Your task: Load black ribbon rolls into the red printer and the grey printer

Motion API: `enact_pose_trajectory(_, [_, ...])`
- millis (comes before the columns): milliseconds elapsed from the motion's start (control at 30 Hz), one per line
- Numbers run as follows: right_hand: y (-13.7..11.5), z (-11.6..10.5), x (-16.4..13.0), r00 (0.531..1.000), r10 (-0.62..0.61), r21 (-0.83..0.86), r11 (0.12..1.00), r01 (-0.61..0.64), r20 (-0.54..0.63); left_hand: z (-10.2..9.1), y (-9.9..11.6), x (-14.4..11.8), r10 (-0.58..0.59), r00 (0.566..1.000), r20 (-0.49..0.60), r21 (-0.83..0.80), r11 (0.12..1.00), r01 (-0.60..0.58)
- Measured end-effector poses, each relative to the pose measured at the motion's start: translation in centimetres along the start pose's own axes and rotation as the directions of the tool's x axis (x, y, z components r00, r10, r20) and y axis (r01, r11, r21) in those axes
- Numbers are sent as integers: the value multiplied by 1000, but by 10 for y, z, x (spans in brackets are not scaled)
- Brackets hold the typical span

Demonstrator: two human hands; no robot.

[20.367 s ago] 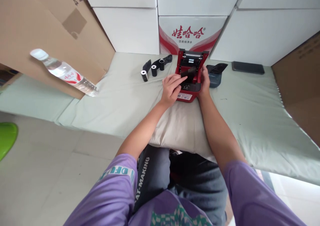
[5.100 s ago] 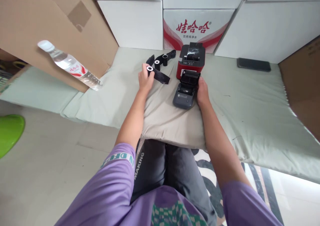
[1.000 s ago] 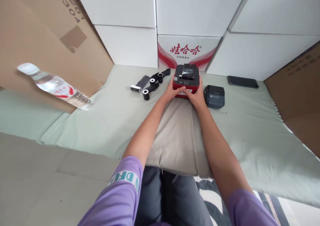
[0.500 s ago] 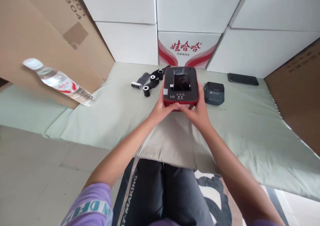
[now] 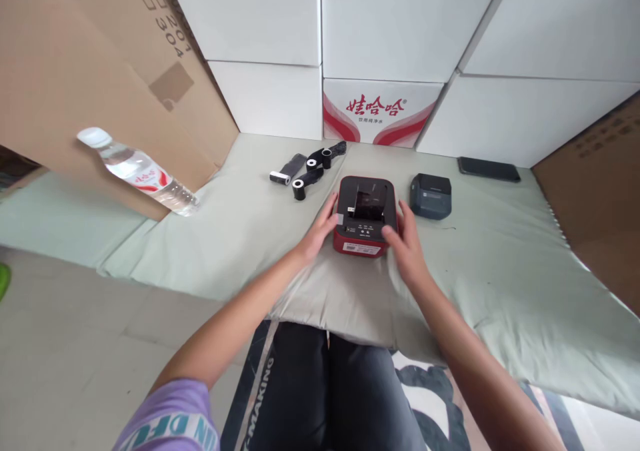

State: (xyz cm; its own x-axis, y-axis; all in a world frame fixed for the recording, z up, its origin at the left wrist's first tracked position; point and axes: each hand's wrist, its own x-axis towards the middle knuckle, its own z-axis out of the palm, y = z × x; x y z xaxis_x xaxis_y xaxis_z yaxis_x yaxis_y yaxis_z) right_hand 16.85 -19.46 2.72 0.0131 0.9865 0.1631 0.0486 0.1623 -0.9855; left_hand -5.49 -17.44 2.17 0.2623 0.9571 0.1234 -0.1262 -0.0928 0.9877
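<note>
Left hand (image 5: 320, 228) and right hand (image 5: 407, 241), both open, flank the red printer (image 5: 365, 214) without gripping; rigid, smooth, probably light, best held by its sides.

Purple short sleeve (image 5: 167, 424) at 7 o'clock, pale lettered band; dark trousers (image 5: 320, 398) with white "MAKING" print; forearms bare.

Head-worn camera, 1 view only: it looks forward and steeply down from above the wearer's lap, along both forearms, across the pale mat (image 5: 240, 238) to stacked white boxes (image 5: 400, 24) close behind.
</note>
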Motion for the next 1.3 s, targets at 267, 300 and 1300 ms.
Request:
enact_pose_trajectory(267, [29, 16, 50, 994, -42, 246, 967, 66, -100, 2, -9, 49, 40, 999, 3, -128, 991, -39])
enact_pose_trajectory(300, [31, 18, 48, 993, -66, 254, 963, 88, -97, 3, -9, 46, 51, 999, 11, -130, 990, -49])
enact_pose_trajectory(1300, [41, 23, 49, 992, -75, 248, 964, 99, -102, -18, -19, 43, 163, 975, 148, -139, 980, -142])
